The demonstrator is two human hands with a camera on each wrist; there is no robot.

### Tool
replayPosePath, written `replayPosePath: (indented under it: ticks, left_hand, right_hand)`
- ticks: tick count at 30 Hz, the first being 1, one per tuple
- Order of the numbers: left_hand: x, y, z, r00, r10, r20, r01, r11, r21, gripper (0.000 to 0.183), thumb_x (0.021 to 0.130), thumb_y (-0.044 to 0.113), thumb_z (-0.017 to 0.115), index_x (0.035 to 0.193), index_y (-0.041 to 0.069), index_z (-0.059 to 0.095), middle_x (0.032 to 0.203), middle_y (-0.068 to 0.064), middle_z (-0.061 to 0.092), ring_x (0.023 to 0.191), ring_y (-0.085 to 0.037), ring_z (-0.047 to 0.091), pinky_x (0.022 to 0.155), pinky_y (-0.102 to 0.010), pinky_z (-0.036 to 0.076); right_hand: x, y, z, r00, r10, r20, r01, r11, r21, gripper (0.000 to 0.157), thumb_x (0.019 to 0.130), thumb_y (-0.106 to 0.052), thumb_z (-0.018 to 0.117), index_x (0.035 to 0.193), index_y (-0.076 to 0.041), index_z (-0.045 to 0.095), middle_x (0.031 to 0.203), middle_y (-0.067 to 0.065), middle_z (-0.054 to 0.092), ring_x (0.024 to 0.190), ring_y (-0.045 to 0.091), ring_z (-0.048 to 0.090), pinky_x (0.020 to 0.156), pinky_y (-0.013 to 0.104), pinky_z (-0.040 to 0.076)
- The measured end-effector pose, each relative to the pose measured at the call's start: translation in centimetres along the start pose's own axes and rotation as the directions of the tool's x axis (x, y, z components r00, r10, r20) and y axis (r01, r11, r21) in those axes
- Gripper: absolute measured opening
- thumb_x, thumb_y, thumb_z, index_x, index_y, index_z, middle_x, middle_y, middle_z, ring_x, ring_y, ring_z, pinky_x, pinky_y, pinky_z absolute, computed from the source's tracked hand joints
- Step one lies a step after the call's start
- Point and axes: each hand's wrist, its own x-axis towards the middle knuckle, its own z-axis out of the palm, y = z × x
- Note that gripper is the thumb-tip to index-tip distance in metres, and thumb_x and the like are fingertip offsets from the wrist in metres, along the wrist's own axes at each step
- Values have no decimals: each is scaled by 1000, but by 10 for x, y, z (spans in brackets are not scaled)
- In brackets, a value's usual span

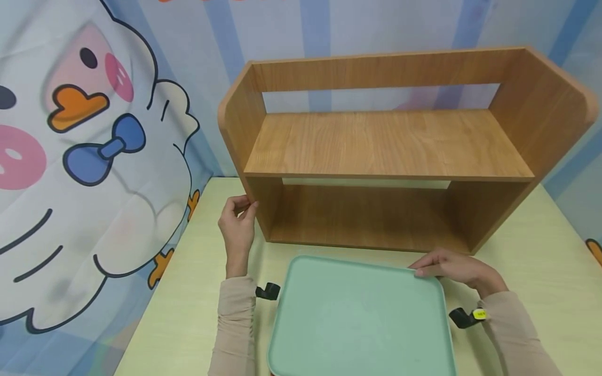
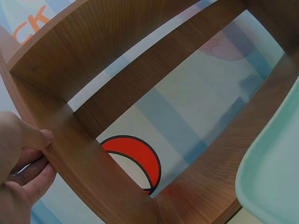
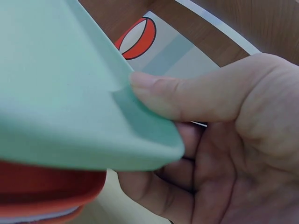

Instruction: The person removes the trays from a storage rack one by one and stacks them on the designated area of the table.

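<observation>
A two-tier wooden shelf (image 1: 385, 146) stands at the back of the table. My left hand (image 1: 238, 227) pinches the front edge of its left side panel (image 2: 70, 154), thumb on one side and fingers on the other, as the left wrist view shows. In front of the shelf lies a mint-green tray (image 1: 362, 318) with rounded corners. My right hand (image 1: 453, 269) grips its far right corner, the thumb on top and the fingers underneath. Below the green tray, a red tray-like thing (image 3: 51, 186) shows in the right wrist view, over something white-edged, mostly hidden.
The pale yellow table (image 1: 178, 297) extends on both sides of the shelf. Behind it hangs a blue-striped cloth (image 1: 376, 26), with a large cartoon duck (image 1: 117, 209) at left. A small black wrist camera (image 1: 268, 291) sits by the left sleeve, another (image 1: 463, 318) by the right.
</observation>
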Motion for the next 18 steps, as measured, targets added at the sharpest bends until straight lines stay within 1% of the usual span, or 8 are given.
replayPosePath:
  ticks: [7,14,18]
  left_hand:
    - [-1,2,0,1000,-14,2,14,1000,14,23,89,11,67,109,3,60,107,-11,64,101,-21,62,90,-33,56]
    - [-1,2,0,1000,-18,1,18,1000,2,23,89,11,67,109,2,60,107,-11,64,101,-21,62,90,-34,56]
    - [-1,2,0,1000,-14,1,14,1000,-4,22,89,10,67,108,2,60,106,-12,64,101,-22,62,90,-35,56]
  right_hand:
    - [5,-1,2,999,28,20,-28,1000,7,25,95,-18,57,115,-8,70,115,2,69,102,5,63,84,20,51]
    - [8,0,2,999,30,27,-30,1000,4,25,94,-17,58,114,-8,70,117,7,68,102,6,63,84,20,51]
    - [9,0,3,999,42,21,-42,999,6,25,94,-17,58,113,-7,70,116,6,69,100,4,63,83,20,51]
